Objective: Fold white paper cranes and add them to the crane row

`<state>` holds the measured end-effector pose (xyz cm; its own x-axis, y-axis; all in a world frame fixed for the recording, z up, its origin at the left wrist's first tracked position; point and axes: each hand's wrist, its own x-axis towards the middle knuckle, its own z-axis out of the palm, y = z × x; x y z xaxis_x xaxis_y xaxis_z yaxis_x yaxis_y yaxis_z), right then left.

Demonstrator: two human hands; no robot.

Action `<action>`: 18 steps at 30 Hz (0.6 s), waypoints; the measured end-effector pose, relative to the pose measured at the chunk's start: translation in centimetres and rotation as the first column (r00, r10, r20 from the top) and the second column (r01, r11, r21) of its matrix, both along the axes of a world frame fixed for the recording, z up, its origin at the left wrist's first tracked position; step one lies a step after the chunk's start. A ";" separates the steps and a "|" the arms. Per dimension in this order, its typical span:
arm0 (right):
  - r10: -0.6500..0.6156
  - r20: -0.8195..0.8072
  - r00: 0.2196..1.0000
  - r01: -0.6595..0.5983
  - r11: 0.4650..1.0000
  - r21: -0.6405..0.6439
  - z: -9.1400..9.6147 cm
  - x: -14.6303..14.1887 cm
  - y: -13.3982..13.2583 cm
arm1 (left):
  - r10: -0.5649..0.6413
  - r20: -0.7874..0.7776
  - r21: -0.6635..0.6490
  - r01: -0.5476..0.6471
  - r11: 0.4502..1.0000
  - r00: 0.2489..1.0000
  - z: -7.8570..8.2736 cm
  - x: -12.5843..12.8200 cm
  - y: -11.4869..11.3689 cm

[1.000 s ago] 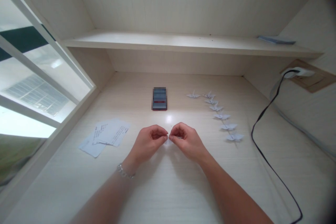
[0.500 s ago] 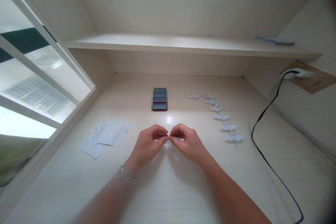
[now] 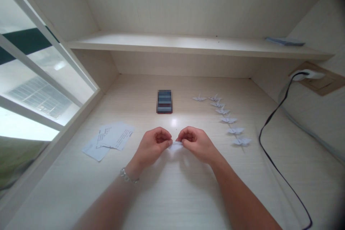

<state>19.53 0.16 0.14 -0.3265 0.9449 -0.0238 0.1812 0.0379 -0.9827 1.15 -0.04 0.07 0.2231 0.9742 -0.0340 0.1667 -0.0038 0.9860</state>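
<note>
Both my hands meet low over the middle of a pale wooden desk. My left hand and my right hand are closed, each pinching one end of a small folded piece of white paper held between them. A bracelet sits on my left wrist. To the right, several folded white paper cranes lie in a curved row on the desk. A small stack of white paper slips lies to the left of my hands.
A dark rectangular object, blurred out, lies beyond my hands. A black cable runs from a wall socket down the desk's right side. A shelf spans the back, with a flat blue item at its right end.
My hands have drawn slightly apart, and the folded white paper between my fingertips shows more than before. Nothing else on the desk moved.
</note>
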 end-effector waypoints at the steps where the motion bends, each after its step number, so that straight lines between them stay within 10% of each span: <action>1: -0.004 -0.024 1.000 0.004 1.000 -0.004 0.0 0.0 0.0 | 0.005 0.003 0.001 -0.005 1.000 1.000 0.0 0.0 0.0; 18: 0.018 0.040 0.999 -0.019 0.999 0.032 0.0 -0.8 -0.3 | -0.021 0.000 0.008 0.021 1.000 1.000 -0.3 0.1 -0.1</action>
